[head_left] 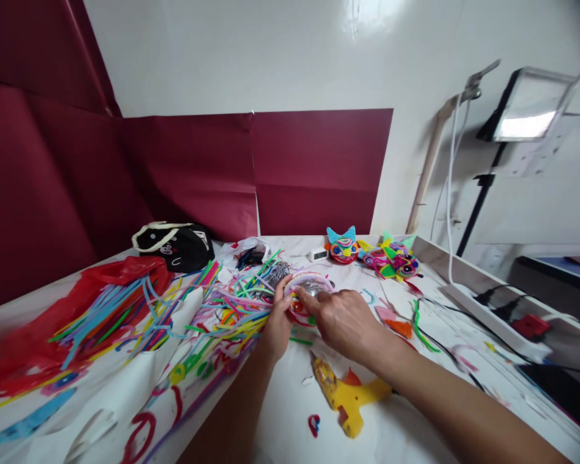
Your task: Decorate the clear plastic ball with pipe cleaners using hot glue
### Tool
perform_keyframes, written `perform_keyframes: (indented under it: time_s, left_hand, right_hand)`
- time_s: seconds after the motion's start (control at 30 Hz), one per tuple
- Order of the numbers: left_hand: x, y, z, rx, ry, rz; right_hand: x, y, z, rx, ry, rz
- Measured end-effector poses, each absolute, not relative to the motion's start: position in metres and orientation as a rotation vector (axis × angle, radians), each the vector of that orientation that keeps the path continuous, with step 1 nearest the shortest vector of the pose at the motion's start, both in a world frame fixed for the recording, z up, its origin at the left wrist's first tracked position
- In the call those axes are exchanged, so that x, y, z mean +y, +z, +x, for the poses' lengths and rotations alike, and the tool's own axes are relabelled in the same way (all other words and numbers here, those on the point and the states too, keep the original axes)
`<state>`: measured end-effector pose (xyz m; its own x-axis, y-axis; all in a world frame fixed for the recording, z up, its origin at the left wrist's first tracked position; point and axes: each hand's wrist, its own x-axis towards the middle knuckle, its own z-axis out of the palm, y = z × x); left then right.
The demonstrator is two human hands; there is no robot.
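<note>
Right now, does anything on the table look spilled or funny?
Yes, the colourful strips left of the round piece in the left hand. They lie in a loose tangle, pointing every way, and more jut from the crumpled red bag. It looks like a spill, but I can't tell if it was one.

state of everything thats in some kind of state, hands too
left hand, gripping round piece
right hand, index finger extended onto piece
glue gun, lying on its side
red bag, open, strips sticking out
power strip, plugs inserted
</note>
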<state>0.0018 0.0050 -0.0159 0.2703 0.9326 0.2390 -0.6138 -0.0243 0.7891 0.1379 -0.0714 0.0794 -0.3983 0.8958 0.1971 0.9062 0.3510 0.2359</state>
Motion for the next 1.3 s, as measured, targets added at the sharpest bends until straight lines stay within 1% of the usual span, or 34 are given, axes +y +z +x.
perform_keyframes:
  time_s: [0.17, 0.4, 0.93, 1.1, 1.3]
  left_hand:
    - [0.008, -0.015, 0.004, 0.547, 1.324, 0.922]
    - [0.011, -0.018, 0.002, 0.612, 1.322, 0.96]
    - [0.009, -0.017, 0.006, 0.674, 1.293, 0.884]
    - [0.009, -0.015, 0.005, 0.704, 1.345, 0.816]
    - [0.009, -0.012, 0.005, 0.686, 1.362, 0.751]
  right_hand:
    - [-0.07, 0.073, 0.138, -2.589, -0.468, -1.692]
    - [-0.069, 0.07, 0.139, -2.625, -0.413, -1.676]
    - [-0.063, 0.065, 0.149, -2.47, -0.169, -1.619]
    - [-0.061, 0.063, 0.15, -2.407, -0.148, -1.688]
    - [-0.06, 0.058, 0.153, -2.389, -0.146, -1.537]
